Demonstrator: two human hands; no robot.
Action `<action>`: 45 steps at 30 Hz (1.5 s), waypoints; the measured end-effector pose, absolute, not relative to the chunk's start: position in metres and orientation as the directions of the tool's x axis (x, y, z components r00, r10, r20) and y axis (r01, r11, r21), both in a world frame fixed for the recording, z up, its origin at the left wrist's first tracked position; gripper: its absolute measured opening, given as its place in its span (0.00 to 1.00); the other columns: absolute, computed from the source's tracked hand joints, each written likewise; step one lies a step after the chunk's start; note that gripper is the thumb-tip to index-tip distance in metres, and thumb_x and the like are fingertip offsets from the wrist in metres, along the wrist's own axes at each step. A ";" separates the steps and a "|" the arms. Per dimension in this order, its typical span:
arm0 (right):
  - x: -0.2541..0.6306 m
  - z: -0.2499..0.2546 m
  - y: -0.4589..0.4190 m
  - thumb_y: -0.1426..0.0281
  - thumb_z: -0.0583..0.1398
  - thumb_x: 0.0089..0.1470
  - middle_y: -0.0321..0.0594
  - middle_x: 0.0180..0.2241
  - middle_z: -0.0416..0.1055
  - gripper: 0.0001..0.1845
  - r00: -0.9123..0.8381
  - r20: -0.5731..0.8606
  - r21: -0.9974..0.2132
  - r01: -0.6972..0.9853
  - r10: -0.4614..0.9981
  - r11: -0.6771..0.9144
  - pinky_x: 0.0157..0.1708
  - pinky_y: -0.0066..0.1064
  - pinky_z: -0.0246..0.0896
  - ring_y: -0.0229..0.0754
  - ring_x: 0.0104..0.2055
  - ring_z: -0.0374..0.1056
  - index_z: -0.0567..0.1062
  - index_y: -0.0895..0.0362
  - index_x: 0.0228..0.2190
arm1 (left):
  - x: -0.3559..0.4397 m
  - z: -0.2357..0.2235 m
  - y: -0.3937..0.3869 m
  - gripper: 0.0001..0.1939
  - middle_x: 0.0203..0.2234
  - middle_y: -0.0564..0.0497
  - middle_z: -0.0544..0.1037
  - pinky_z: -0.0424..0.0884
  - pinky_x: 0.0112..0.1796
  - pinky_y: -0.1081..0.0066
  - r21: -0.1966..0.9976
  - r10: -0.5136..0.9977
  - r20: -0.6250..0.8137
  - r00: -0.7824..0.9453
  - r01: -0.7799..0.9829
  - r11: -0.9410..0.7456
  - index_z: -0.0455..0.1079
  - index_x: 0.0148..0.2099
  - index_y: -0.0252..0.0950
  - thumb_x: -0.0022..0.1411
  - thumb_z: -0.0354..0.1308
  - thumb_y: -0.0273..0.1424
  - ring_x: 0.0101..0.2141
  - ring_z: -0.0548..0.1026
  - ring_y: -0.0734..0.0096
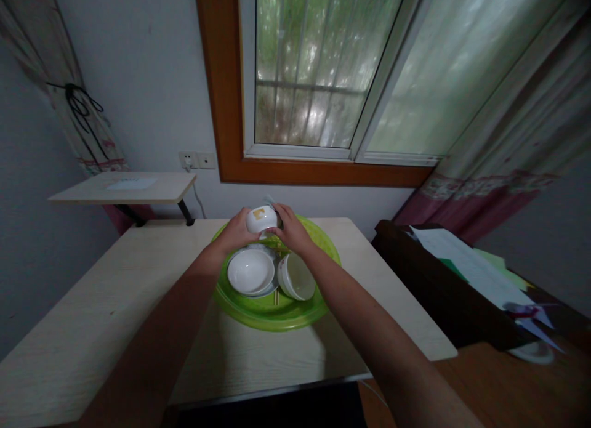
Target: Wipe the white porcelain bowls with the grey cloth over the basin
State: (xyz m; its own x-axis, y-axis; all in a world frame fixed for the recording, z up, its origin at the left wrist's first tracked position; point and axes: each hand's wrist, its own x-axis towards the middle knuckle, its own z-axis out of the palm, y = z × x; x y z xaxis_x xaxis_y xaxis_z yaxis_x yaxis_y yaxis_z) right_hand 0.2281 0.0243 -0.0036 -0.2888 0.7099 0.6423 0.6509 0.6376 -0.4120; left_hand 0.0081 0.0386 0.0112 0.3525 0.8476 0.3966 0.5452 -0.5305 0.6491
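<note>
Over the far part of a round green tray (272, 320), a small white bowl (261, 220) with a yellow mark on its side is between my two hands. My left hand (237, 230) grips it from the left, and my right hand (292, 228) closes on its right side. Something pale, too small to make out, shows above the bowl near my right fingers. On the tray, a white bowl (250, 271) sits upright on other dishes at the left. White bowls (299, 278), nested and tipped on their side, lie at the right. Chopsticks (276, 297) show partly beneath the dishes.
The tray rests on a light wooden table (129, 292). A raised shelf (124, 188) with a paper on it stands at the back left. Behind the table are the wall and a window (314, 77). A dark cabinet (415, 280) bearing papers (466, 265) is at the right.
</note>
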 end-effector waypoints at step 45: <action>0.211 0.010 0.008 0.64 0.51 0.70 0.53 0.59 0.70 0.25 -0.211 0.676 -0.278 0.814 0.706 0.510 0.64 0.48 0.59 0.53 0.61 0.64 0.71 0.59 0.61 | 0.007 0.002 0.049 0.25 0.43 0.46 0.77 0.72 0.44 0.61 0.554 0.763 0.501 0.409 0.525 -0.646 0.67 0.49 0.38 0.48 0.68 0.34 0.43 0.75 0.59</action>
